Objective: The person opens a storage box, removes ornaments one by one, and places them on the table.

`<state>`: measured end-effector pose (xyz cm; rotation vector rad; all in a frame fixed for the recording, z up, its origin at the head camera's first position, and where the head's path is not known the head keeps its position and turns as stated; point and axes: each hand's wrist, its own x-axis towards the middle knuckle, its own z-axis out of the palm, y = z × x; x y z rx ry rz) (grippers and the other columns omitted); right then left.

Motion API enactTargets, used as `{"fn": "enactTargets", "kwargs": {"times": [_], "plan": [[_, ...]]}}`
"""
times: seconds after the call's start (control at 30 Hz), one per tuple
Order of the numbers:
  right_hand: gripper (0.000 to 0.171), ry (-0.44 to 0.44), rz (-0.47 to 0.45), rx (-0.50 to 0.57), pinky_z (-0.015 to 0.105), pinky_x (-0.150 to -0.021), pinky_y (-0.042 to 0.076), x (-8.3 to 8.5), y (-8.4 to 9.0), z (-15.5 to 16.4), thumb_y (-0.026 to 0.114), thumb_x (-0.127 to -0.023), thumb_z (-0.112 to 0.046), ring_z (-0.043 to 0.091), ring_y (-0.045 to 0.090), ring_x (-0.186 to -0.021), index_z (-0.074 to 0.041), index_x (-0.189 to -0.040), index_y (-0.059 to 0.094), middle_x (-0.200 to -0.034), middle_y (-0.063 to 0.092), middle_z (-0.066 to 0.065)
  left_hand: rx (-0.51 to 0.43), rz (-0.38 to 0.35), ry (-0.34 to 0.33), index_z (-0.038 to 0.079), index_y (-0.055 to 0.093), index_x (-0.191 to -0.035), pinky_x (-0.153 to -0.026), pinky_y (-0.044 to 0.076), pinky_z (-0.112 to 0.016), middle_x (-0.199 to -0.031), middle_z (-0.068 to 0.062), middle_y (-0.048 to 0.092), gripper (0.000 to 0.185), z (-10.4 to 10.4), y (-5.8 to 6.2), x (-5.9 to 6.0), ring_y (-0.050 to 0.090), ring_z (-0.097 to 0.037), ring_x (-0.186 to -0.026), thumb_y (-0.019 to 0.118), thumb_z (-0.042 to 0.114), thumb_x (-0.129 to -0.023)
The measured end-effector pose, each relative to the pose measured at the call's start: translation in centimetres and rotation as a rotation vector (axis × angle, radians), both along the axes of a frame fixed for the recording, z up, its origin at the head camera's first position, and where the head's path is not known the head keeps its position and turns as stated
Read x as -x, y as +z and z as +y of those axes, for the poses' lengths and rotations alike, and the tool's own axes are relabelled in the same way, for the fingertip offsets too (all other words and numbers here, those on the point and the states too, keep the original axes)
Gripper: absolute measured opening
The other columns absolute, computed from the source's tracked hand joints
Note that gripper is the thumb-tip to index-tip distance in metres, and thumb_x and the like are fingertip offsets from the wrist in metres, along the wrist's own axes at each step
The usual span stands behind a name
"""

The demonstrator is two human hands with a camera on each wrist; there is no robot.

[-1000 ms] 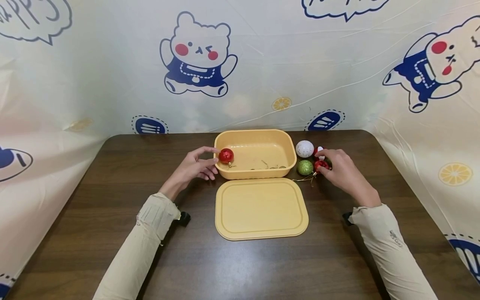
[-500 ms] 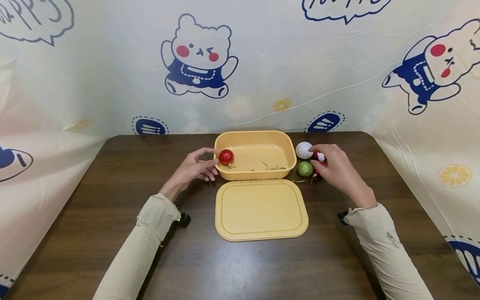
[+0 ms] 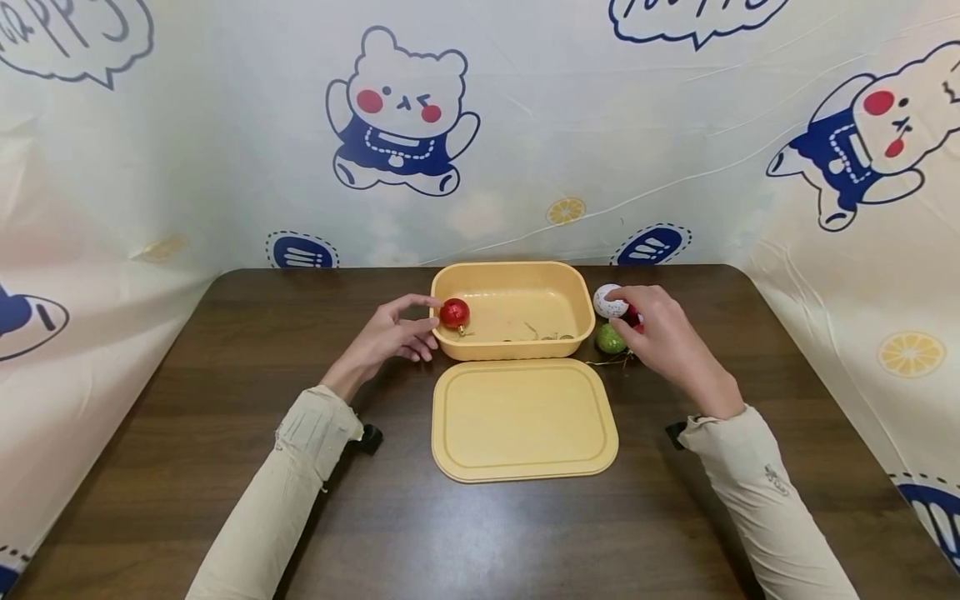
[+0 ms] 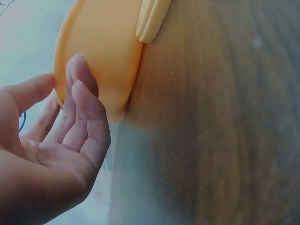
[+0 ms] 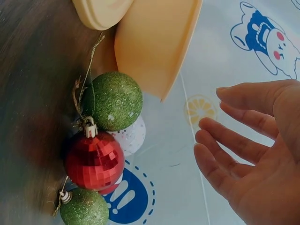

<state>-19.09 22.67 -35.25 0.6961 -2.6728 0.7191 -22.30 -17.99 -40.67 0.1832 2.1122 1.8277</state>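
My left hand (image 3: 386,337) rests at the left end of a yellow plastic box (image 3: 517,351), thumb and forefinger at its rim, other fingers loosely bent outside. Inside that end lies a shiny red Christmas bauble (image 3: 454,312). To the box's right, my right hand (image 3: 663,333) hovers over a cluster of baubles with relaxed fingers and holds nothing. The right wrist view shows a faceted red bauble (image 5: 93,161) with a glittery green bauble (image 5: 115,101) and another green bauble (image 5: 84,208) on either side. A white speckled bauble (image 5: 133,136) is partly hidden behind them.
A flat yellow lid (image 3: 525,421) lies on the dark wooden table (image 3: 480,542) in front of the box. Gold hanging strings (image 5: 86,79) trail from the baubles. A cloth printed with cartoon bears (image 3: 397,108) hangs behind and beside the table.
My right hand has left the red bauble and shifted left, over the white and green baubles. The left hand stays at the box's end.
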Motion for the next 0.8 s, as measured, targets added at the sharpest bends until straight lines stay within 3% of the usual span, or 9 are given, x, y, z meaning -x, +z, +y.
{"fn": "enactTargets", "kwargs": {"times": [0.13,0.37,0.8], "plan": [[0.023,0.021,0.024,0.019,0.054,-0.088,0.048,-0.1,0.3,-0.5,0.069,-0.091,-0.004,0.036,0.056,-0.105,0.001,-0.114,0.067,-0.111,0.066,0.021,0.001,0.0,0.005,0.015,0.053,-0.137,-0.063,0.06,-0.039,-0.083,-0.017,0.07,0.046,0.0,0.1,0.0,0.068,-0.024,-0.064,0.068,0.029,-0.096],[0.027,0.031,-0.042,0.0,0.056,-0.1,0.044,0.0,0.6,-2.1,0.066,-0.094,-0.006,0.036,0.053,-0.118,0.001,-0.121,0.065,-0.121,0.064,0.019,0.021,-0.013,0.018,0.016,0.054,-0.136,-0.064,0.06,-0.04,-0.085,-0.019,0.07,0.042,-0.1,-0.2,-0.1,0.068,-0.025,-0.065,0.067,0.027,-0.097],[0.029,0.093,-0.046,-0.016,0.051,-0.105,0.041,0.6,1.1,-4.9,0.064,-0.096,-0.009,0.035,0.052,-0.123,0.0,-0.123,0.063,-0.125,0.064,0.017,0.021,-0.004,0.021,0.017,0.054,-0.135,-0.065,0.06,-0.042,-0.085,-0.018,0.07,0.04,-0.1,-0.2,-0.1,0.068,-0.025,-0.065,0.066,0.026,-0.098]]}}
